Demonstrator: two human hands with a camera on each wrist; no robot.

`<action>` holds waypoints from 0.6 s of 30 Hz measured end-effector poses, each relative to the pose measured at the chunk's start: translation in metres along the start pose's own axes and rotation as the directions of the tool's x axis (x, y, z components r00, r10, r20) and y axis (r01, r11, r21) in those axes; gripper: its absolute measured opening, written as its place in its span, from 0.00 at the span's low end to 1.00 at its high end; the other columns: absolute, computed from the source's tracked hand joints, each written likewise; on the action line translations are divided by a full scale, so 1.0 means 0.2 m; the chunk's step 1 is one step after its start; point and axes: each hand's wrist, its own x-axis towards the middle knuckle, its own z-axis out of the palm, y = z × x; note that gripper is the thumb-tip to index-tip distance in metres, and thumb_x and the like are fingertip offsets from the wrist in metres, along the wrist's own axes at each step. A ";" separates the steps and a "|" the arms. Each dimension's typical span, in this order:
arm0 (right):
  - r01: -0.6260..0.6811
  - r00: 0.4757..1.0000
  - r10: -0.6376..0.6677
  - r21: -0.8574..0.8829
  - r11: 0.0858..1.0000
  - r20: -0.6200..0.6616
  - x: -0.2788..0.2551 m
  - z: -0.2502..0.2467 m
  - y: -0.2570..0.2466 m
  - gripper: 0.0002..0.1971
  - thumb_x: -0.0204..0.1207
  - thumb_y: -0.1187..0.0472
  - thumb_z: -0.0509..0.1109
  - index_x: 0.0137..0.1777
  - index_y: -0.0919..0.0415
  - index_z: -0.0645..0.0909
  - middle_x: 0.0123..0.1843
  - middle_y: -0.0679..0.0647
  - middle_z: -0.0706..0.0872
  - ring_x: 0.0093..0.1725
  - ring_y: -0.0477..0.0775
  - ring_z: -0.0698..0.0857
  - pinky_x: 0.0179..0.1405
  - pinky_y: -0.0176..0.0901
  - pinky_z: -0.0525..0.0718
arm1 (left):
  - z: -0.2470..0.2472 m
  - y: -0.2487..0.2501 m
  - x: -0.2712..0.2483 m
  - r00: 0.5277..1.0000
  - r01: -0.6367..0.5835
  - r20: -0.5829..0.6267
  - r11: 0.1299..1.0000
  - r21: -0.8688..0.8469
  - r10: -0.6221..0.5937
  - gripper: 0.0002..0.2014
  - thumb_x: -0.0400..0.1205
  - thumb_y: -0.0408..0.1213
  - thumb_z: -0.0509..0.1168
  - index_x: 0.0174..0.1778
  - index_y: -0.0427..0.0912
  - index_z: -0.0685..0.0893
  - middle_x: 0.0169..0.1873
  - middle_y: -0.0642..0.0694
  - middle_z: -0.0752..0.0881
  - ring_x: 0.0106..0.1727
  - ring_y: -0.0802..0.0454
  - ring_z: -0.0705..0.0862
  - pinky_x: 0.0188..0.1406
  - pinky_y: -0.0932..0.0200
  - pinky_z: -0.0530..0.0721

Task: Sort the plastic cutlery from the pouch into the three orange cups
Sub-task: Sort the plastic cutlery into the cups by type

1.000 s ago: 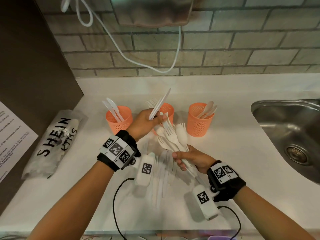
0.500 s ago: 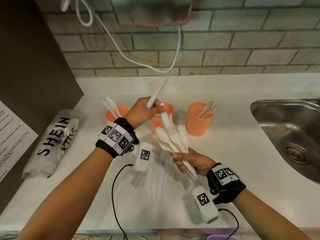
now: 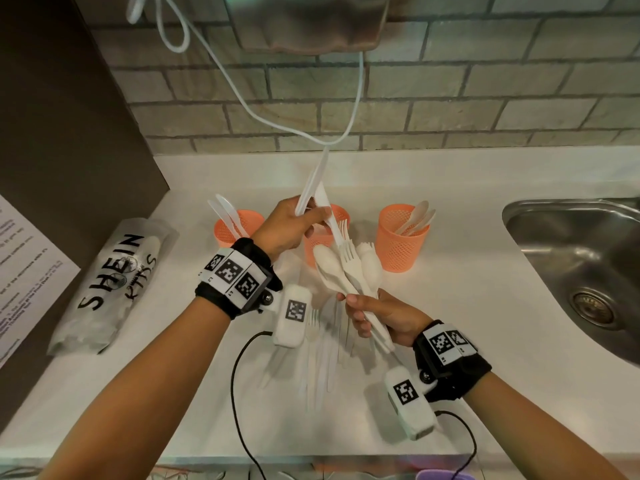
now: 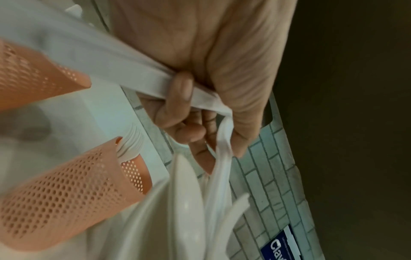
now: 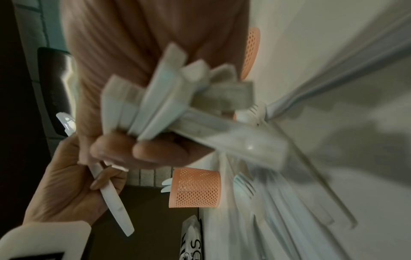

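Note:
Three orange mesh cups stand in a row on the white counter: the left cup (image 3: 227,233) holds knives, the middle cup (image 3: 317,242) forks, the right cup (image 3: 401,245) spoons. My left hand (image 3: 310,216) grips a white knife (image 3: 311,183) pointing up and pinches a second knife (image 3: 329,216), whose lower end reaches the bunch. Lower down, my right hand (image 3: 362,308) holds that bunch of mixed cutlery (image 3: 349,268) by the handles. The left wrist view shows fingers (image 4: 183,89) curled over a knife handle. In the right wrist view the handles (image 5: 160,98) fan out.
The SHEIN pouch (image 3: 110,282) lies at the left by a dark panel. Several loose cutlery pieces (image 3: 322,355) lie on the counter under my hands. A steel sink (image 3: 581,268) is at the right. A white cable (image 3: 249,109) hangs over the brick wall.
My left hand rose and tipped its knife more upright, and now also pinches a second knife at the bunch. The right hand stayed about where it was.

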 end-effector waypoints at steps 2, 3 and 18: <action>0.001 1.000 -0.001 -0.007 1.000 0.001 0.01 0.01 0.00 0.09 0.70 0.57 0.66 0.48 0.58 0.79 0.22 0.45 0.74 0.19 0.42 0.71 0.21 0.31 0.72 | 0.02 -0.01 -0.01 0.999 0.020 0.037 1.000 0.001 -0.020 0.08 0.79 0.36 0.68 0.36 0.38 0.79 0.10 0.58 0.75 0.11 0.64 0.69 0.12 0.74 0.63; -0.001 1.000 0.001 -0.009 1.000 0.003 0.01 0.01 0.00 0.09 0.70 0.57 0.66 0.48 0.58 0.79 0.22 0.45 0.74 0.19 0.42 0.71 0.21 0.31 0.72 | 0.03 -0.03 -0.01 0.999 0.027 0.043 1.000 -0.001 -0.027 0.11 0.79 0.35 0.69 0.31 0.38 0.78 0.09 0.57 0.74 0.11 0.64 0.68 0.12 0.75 0.64; 0.059 0.992 -0.061 -0.017 0.998 -0.111 0.02 -0.02 0.03 0.05 0.78 0.68 0.66 0.41 0.61 0.77 0.22 0.49 0.78 0.19 0.46 0.74 0.21 0.35 0.77 | -0.27 -0.08 0.12 0.889 -0.051 -0.395 0.809 -0.586 -0.230 0.09 0.85 0.32 0.51 0.39 0.44 0.70 0.19 0.50 0.71 0.18 0.55 0.72 0.20 0.65 0.77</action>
